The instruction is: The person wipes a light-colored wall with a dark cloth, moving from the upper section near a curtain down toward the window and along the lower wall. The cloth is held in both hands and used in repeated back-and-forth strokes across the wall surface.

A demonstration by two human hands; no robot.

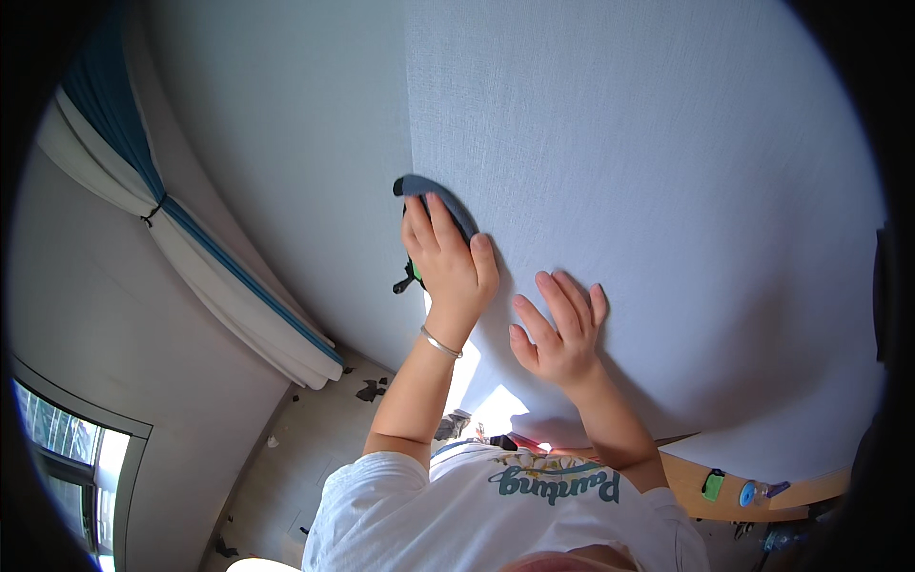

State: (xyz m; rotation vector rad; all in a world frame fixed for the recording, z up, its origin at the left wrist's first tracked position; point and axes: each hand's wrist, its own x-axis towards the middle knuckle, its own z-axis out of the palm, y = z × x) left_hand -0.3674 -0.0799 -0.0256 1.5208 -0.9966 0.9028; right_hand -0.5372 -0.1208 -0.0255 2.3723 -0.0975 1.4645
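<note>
My left hand (pixel 450 264) presses a dark blue-grey, curved-edged pad (pixel 452 202) against the textured, light wall covering (pixel 607 143). The pad lies at the line where the wall surface changes shade. Black and bright green parts and a short black strap show beside and under the hand; the hand hides the rest of the pad. To the right and lower, my right hand (pixel 561 322) rests its spread fingertips on the wall covering, with nothing in it.
A white and blue curtain (pixel 214 264), tied with a black band, hangs at the left above a window (pixel 78 465). Dark scraps (pixel 370 390) litter the floor. At the lower right a wooden surface (pixel 768 500) bears a green item (pixel 713 485) and a blue-ended container (pixel 750 493).
</note>
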